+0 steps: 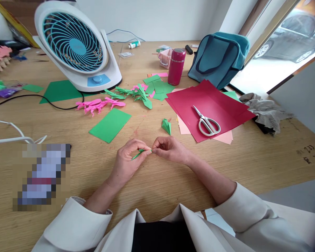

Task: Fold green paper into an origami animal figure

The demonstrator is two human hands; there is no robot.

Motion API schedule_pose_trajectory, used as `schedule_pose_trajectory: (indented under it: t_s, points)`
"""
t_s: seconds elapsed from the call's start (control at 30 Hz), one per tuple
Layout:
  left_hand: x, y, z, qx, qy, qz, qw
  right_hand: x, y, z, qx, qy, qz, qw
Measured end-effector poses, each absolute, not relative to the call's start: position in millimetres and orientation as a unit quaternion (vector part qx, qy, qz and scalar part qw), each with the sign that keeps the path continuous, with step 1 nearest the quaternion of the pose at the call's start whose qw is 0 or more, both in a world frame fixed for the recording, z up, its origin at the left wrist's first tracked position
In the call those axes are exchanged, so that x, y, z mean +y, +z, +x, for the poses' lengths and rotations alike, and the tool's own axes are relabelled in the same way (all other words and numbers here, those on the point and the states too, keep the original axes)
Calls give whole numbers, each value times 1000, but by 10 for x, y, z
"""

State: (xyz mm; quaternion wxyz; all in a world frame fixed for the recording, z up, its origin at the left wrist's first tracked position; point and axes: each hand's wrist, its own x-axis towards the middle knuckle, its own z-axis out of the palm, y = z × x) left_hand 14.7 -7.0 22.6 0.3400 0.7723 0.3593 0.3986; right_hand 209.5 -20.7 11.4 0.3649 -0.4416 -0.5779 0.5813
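Observation:
Near the front of the table, my left hand (130, 157) is closed in a pinch on a narrow folded green paper piece (138, 154). My right hand (170, 150) meets it fingertip to fingertip, its thumb and finger pinching the paper's right end; most of that end is hidden. Just beyond my right hand lies a small folded green paper piece (166, 126). A flat green paper sheet (110, 125) rests to the left, past my left hand. Behind it are folded pink paper figures (99, 105) and green paper figures (140, 95).
White-handled scissors (208, 124) lie on red paper sheets (212, 101) at right. Behind stand a red flask (176, 66), a pink basket (165, 57) and a teal bag (219, 59). A fan (77, 47) occupies the back left. A blurred-out object (43, 176) lies left of my arm.

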Motion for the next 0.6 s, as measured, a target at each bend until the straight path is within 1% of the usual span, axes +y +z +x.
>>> schedule_pose_trajectory:
  t_s: [0.13,0.4,0.6]
  points:
    - [-73,241,142,353,406,780,320,-192,119,2096,-555,605,-437,369]
    - [-69,207,126,339,399,802,287,-213,140,2104,-565,602,-434,361]
    - [-63,219,115,340,401,811,257,-191,150,2093,-531,618,-448,367]
